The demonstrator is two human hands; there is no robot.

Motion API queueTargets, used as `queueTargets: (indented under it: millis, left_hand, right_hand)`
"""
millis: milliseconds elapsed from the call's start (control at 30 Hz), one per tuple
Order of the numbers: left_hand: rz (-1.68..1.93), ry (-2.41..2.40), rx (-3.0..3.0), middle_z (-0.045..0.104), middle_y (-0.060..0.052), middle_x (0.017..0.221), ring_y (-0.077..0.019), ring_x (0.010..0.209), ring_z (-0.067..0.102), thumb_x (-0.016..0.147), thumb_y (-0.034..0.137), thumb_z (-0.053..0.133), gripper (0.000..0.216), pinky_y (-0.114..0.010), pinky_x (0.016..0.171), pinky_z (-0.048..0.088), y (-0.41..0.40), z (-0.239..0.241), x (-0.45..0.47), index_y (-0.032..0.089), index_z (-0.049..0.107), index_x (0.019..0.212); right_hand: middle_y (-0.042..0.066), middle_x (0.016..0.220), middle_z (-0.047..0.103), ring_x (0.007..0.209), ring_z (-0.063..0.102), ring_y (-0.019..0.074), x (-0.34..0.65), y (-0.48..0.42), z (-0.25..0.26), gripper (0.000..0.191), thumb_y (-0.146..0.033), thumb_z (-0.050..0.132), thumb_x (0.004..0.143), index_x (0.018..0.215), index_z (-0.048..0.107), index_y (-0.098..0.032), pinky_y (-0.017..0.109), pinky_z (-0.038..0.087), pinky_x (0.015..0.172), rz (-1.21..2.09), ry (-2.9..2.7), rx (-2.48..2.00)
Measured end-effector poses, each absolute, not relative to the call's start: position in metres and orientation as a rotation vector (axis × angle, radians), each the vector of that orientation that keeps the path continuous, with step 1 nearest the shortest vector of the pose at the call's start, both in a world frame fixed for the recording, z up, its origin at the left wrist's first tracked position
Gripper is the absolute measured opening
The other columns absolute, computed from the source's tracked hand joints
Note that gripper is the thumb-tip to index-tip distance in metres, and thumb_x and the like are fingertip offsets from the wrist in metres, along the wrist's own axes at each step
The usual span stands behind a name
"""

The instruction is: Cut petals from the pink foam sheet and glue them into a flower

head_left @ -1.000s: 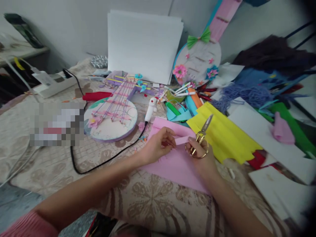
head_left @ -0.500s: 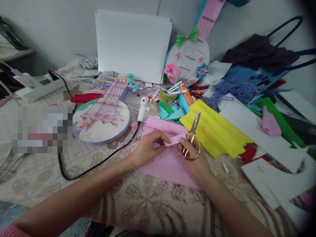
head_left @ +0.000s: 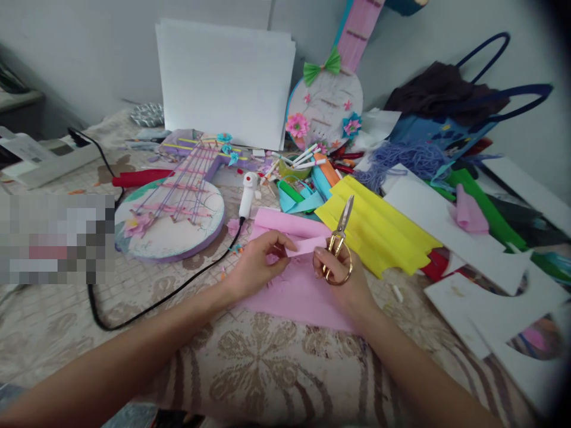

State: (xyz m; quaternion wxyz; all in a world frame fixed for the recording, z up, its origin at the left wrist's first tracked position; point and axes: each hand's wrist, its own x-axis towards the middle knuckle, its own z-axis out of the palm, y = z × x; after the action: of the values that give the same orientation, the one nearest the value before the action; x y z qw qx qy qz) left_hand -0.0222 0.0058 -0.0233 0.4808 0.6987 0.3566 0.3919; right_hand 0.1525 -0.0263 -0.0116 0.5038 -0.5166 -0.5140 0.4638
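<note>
My left hand (head_left: 256,264) pinches one end of a small pink paper strip (head_left: 306,246), fingers curled over it. My right hand (head_left: 341,279) touches the strip's other end while its fingers sit through the rings of gold scissors (head_left: 338,238), whose closed blades point up and away. Both hands hover over a large pink paper sheet (head_left: 303,291) lying on the patterned tablecloth (head_left: 267,368).
Folded yellow paper (head_left: 379,229) lies just right of the scissors. A white glue gun (head_left: 247,193) with black cord (head_left: 147,306) and a decorated cardboard guitar (head_left: 173,214) sit to the left. White boards (head_left: 223,83), a second guitar (head_left: 328,104), markers, yarn and bags crowd the back and right.
The view has shifted so everything sits further left. Both hands keep hold of the strip and scissors, with the left fingers curling slightly more over the strip.
</note>
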Motion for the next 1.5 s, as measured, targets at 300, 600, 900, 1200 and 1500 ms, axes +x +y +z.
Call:
queueTargets:
  millis: [300, 600, 900, 1200, 1500]
  left_hand:
    - [0.955, 0.844, 1.549, 0.055, -0.004, 0.086, -0.0114, 0.075, 0.051, 0.078, 0.022, 0.057, 0.014, -0.025, 0.070, 0.044, 0.006, -0.018, -0.023, 0.013, 0.054, 0.088]
    - [0.693, 0.746, 1.689, 0.055, 0.000, 0.077, -0.0094, 0.065, 0.051, 0.075, 0.014, 0.056, 0.033, -0.022, 0.058, 0.040, 0.013, -0.013, -0.031, 0.015, 0.046, 0.107]
    - [0.821, 0.766, 1.571, 0.057, -0.003, 0.083, -0.0112, 0.073, 0.055, 0.078, 0.023, 0.056, 0.027, -0.025, 0.067, 0.046, 0.006, -0.013, -0.023, 0.013, 0.051, 0.103]
    - [0.742, 0.873, 1.553, 0.053, 0.001, 0.061, -0.0083, 0.056, 0.050, 0.079, 0.028, 0.056, 0.017, -0.021, 0.053, 0.042, 0.000, -0.013, -0.020, 0.012, 0.053, 0.073]
    - [0.846, 0.817, 1.536, 0.054, -0.003, 0.083, -0.0099, 0.070, 0.053, 0.083, 0.027, 0.050, 0.015, -0.024, 0.062, 0.046, -0.001, -0.014, -0.020, 0.014, 0.050, 0.090]
  right_hand:
    - [-0.004, 0.049, 0.050, 0.043, 0.042, 0.0089, 0.152, -0.029, -0.013, 0.025, -0.032, 0.055, 0.081, 0.061, 0.048, -0.019, 0.023, 0.030, 0.043, 1.201, -1.272, -1.226]
    - [-0.001, 0.059, 0.057, 0.039, 0.043, 0.0078, 0.173, -0.017, -0.016, 0.027, -0.043, 0.065, 0.070, 0.077, 0.061, -0.018, 0.021, 0.028, 0.035, 1.368, -1.376, -1.255]
    - [-0.007, 0.052, 0.045, 0.043, 0.041, 0.0070, 0.161, -0.027, -0.014, 0.016, -0.027, 0.063, 0.071, 0.065, 0.052, -0.018, 0.020, 0.035, 0.041, 1.403, -1.519, -1.261]
    - [-0.007, 0.048, 0.047, 0.039, 0.037, 0.0062, 0.159, -0.027, -0.017, 0.018, -0.032, 0.066, 0.070, 0.071, 0.053, -0.018, 0.018, 0.026, 0.035, 1.388, -1.500, -1.231]
    - [-0.005, 0.048, 0.049, 0.041, 0.039, 0.0077, 0.161, -0.026, -0.019, 0.022, -0.031, 0.060, 0.076, 0.063, 0.047, -0.019, 0.021, 0.026, 0.039, 1.224, -1.356, -1.272]
